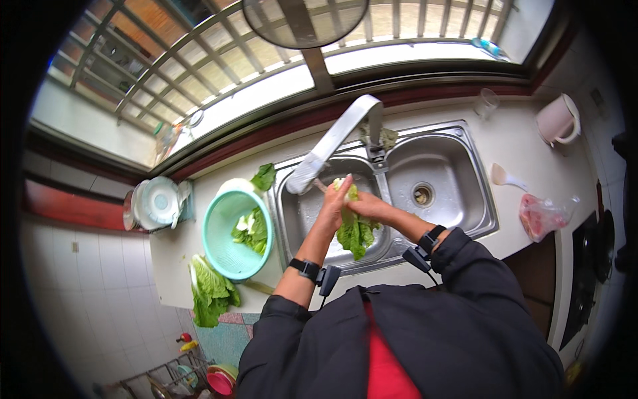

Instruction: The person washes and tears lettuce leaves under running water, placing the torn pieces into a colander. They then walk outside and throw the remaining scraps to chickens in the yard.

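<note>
Over the left sink basin [304, 224], both of my hands grip a leafy green vegetable [356, 239], likely a cabbage or lettuce leaf. My left hand [333, 203] holds its pale upper part, thumb pointing up. From the right, my right hand [368, 205] closes around the same leaf, its fingers partly hidden. The green blades hang below my hands. Just left of them is the cloth-wrapped end of the faucet spout [304, 172]. A mint-green plastic colander [214, 239] stands left of the sink with torn leaves [251, 229] inside.
Another large leaf [212, 289] overhangs the counter's front edge. Dishes [159, 202] stand in a rack at left. The right basin [443, 169] adjoins mine. Farther right are a pink pitcher [553, 119], a glass [486, 103], a rice paddle [506, 177] and a plastic bag of meat [538, 217].
</note>
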Motion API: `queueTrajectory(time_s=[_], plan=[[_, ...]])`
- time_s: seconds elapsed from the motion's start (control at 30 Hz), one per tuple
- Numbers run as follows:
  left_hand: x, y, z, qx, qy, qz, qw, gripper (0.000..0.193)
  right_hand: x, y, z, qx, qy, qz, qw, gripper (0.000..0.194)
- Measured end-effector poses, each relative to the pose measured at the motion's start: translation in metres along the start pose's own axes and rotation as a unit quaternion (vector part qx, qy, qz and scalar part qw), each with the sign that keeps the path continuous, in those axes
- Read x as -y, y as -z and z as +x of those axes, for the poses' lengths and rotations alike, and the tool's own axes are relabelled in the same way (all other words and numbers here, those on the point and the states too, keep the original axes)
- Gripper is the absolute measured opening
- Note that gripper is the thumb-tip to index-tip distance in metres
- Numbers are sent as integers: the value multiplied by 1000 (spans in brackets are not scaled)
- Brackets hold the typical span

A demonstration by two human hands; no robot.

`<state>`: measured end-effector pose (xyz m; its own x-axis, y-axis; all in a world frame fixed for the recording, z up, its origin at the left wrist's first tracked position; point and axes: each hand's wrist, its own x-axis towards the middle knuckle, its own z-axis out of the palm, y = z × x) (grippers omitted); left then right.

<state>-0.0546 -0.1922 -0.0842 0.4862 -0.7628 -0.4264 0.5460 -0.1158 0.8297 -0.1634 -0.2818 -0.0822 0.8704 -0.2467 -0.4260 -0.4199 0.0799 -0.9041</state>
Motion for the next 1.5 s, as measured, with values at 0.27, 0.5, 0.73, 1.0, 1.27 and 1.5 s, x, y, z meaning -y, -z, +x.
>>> queueTrajectory(time_s=[0.27, 0.5, 0.73, 1.0, 1.27, 1.5], plan=[[-17, 17, -21, 76, 135, -126, 980, 43, 29, -8, -15, 88, -10, 155, 984, 39], [-3, 25, -19, -10, 31, -143, 989, 27, 8, 8, 2, 30, -29, -14, 999, 51], [-4, 27, -32, -86, -14, -170, 982, 16, -10, 82, -1, -164, 9, -86, 983, 29], [-3, 12, -43, -156, -43, -165, 973, 18, 15, 48, 9, -144, 26, 26, 989, 37], [-1, -3, -51, -68, -105, -205, 971, 19, 15, -35, -16, 25, 84, 2, 996, 47], [-7, 11, -45, -81, -221, 79, 969, 33, 33, -41, -16, -16, 10, 62, 998, 43]])
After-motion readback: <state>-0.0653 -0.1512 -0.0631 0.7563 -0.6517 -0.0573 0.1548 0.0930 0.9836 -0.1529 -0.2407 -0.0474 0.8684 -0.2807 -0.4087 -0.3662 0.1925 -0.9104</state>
